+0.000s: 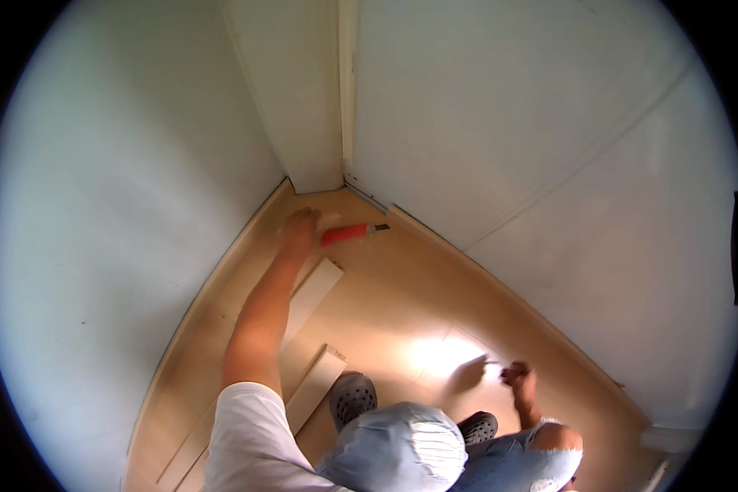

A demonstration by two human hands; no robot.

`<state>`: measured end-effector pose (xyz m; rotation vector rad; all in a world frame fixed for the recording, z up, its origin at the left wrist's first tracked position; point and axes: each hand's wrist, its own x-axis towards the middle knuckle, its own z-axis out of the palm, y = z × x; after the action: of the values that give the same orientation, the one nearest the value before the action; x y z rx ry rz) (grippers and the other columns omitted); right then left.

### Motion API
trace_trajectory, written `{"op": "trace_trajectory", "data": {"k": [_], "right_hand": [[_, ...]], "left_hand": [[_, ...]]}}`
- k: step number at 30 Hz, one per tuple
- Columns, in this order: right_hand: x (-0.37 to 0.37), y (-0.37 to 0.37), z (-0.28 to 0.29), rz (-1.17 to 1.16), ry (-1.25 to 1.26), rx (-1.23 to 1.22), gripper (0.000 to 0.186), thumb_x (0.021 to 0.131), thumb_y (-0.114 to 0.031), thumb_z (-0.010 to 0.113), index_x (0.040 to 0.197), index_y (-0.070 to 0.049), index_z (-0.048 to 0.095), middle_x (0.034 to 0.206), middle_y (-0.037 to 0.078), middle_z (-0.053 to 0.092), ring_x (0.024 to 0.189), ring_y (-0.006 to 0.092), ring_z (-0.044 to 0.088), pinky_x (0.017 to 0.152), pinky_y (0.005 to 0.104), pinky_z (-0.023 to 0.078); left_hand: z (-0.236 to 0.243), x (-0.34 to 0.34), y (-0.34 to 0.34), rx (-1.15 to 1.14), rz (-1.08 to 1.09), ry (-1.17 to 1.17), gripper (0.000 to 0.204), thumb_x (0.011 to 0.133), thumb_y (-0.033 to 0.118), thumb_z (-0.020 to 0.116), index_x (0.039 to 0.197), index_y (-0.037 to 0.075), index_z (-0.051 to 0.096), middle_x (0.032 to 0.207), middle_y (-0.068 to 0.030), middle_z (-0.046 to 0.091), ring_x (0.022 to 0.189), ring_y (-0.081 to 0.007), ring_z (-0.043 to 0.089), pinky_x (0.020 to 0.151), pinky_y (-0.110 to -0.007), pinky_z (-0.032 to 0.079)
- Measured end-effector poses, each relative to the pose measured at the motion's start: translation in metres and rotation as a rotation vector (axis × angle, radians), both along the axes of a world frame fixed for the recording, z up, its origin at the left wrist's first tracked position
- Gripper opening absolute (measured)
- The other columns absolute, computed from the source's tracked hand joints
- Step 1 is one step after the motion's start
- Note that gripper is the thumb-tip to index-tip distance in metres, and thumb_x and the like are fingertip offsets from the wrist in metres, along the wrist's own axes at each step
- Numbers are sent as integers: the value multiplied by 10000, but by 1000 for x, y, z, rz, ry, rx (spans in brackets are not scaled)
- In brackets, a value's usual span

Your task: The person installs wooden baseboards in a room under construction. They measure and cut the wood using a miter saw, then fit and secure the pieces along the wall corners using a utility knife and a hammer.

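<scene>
My left hand reaches far forward, low over the floor near the wall corner. It is smeared, and its fingers do not show clearly. Just right of it lies a red-handled tool with a dark, flat tip, which looks like a utility knife. My right hand is by my right knee, fingers closed. Something small and thin sticks out from them toward the left, too blurred to name. Beneath my left forearm a pale flat strip of board rests on the floor, with a second pale strip nearer to me.
White walls rise at the left and right, meeting a boxed-in corner. Skirting runs along the right wall's foot. My shoes stand on the wood-coloured floor, where bright light reflects near my right hand.
</scene>
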<state>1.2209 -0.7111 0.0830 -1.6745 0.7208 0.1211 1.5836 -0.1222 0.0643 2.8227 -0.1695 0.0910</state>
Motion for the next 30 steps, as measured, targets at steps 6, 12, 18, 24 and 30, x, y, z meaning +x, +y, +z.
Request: {"op": "trace_trajectory", "data": {"k": [6, 12, 18, 24, 30], "right_hand": [[16, 106, 91, 479, 206, 51, 265, 1064, -165, 539, 1254, 19, 560, 1042, 157, 724, 925, 255, 725, 803, 347, 587], [72, 143, 124, 492, 154, -67, 477, 1074, -387, 496, 1344, 1, 557, 1116, 196, 708, 1065, 288, 693, 896, 368, 552], [97, 134, 94, 547, 104, -398, 470, 1072, -392, 502, 1251, 21, 638, 1101, 199, 699, 1073, 276, 666, 960, 372, 509], [104, 152, 81, 562, 206, -235, 583, 1051, -478, 504, 1191, 71, 645, 1081, 182, 706, 1051, 256, 664, 957, 372, 515], [108, 154, 56, 637, 285, -91, 635, 1029, -521, 520, 1213, 79, 626, 1116, 167, 694, 1051, 245, 654, 973, 378, 513]], "left_hand": [[-62, 65, 2, 183, -38, -124, 273, 919, 88, 518, 1114, 103, 708, 1108, -106, 684, 1110, -307, 642, 938, -469, 503], [-67, 102, 2, 159, -134, -428, 315, 861, 111, 556, 1145, 100, 692, 1113, -100, 677, 1096, -297, 606, 1015, -438, 447], [-66, 96, 0, 109, -52, -524, 331, 850, 108, 563, 1166, 82, 657, 1194, -88, 598, 1140, -273, 550, 1014, -453, 426], [-55, 92, 13, 35, -26, -569, 344, 834, 96, 581, 1172, 57, 636, 1156, -101, 566, 1073, -289, 569, 953, -438, 468], [-49, 93, 21, 36, -50, -499, 337, 832, 78, 565, 1158, 66, 649, 1177, -107, 588, 1073, -314, 589, 904, -431, 502]]}}
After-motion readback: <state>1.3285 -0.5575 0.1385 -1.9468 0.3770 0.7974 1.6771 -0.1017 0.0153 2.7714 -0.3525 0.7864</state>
